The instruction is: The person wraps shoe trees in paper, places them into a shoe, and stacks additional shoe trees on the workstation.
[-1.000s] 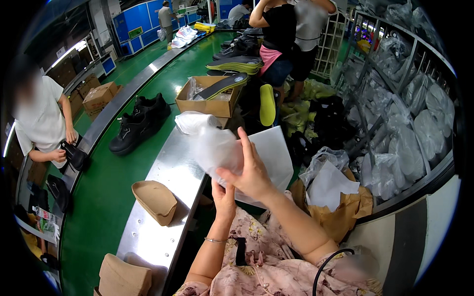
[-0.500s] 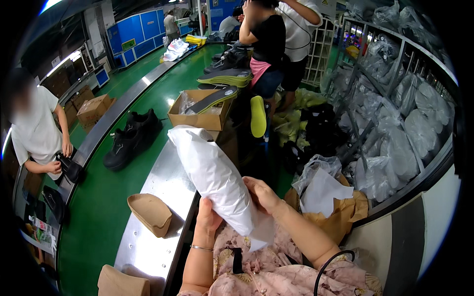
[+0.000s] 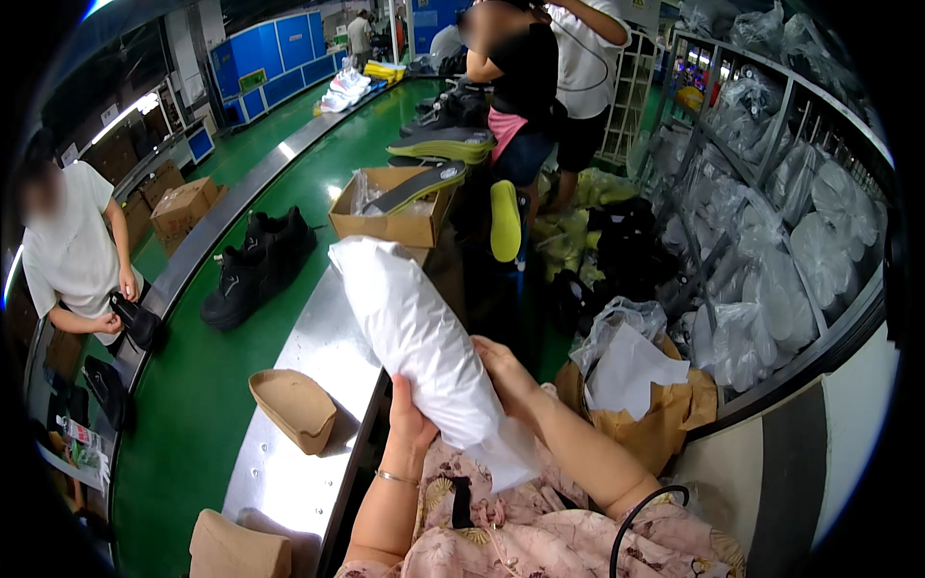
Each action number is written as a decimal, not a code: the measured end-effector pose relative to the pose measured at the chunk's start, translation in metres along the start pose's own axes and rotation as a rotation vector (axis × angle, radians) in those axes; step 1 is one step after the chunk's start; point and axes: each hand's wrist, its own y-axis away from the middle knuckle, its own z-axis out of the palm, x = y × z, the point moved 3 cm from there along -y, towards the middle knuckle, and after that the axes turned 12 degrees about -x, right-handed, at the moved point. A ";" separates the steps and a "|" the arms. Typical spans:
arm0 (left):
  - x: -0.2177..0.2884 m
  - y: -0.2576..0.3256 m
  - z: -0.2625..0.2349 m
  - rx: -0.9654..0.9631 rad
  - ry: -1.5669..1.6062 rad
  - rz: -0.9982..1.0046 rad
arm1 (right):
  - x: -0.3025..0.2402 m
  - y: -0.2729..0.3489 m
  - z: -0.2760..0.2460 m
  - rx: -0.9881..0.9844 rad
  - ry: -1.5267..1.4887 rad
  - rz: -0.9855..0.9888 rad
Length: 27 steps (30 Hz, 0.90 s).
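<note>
A long bundle wrapped in crinkled white paper (image 3: 409, 332) lies slantwise between my two hands, in front of my body. What is inside the wrapping is hidden. My left hand (image 3: 409, 419) grips its near left side, thumb up along the paper. My right hand (image 3: 505, 370) is closed around the opposite side, its fingers partly behind the bundle. The loose paper end (image 3: 511, 462) hangs toward my lap. Left of the bundle, a brown molded cardboard insert (image 3: 294, 409) rests on the metal ledge (image 3: 323, 332), with another brown insert (image 3: 241, 547) nearer to me.
Black shoes (image 3: 255, 275) stand on the green conveyor belt (image 3: 183, 414). Beyond the bundle is a cardboard box (image 3: 385, 226) with insoles. A metal cage (image 3: 785, 106) of plastic-bagged items is at right, near a brown paper sack (image 3: 665, 409). A co-worker (image 3: 72, 231) handles a black shoe across the belt.
The dark gap near the bundle's far end no longer shows; white paper covers it. Both hands keep their hold with slight shifts. White shoes far up the belt have moved a little.
</note>
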 end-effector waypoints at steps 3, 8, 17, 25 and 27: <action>-0.003 -0.007 0.001 0.181 0.051 -0.060 | 0.005 0.002 -0.004 -0.007 -0.104 0.015; -0.002 0.002 0.012 -0.049 0.090 -0.056 | 0.007 -0.006 -0.007 -0.049 -0.007 -0.105; 0.021 -0.011 0.009 0.170 0.080 -0.056 | -0.017 0.010 -0.019 -0.206 0.085 0.261; 0.019 -0.026 0.024 0.186 0.133 0.014 | -0.011 0.035 0.008 0.170 0.989 -0.007; 0.018 -0.029 0.030 0.182 0.118 0.065 | -0.007 0.032 0.012 0.292 0.983 -0.149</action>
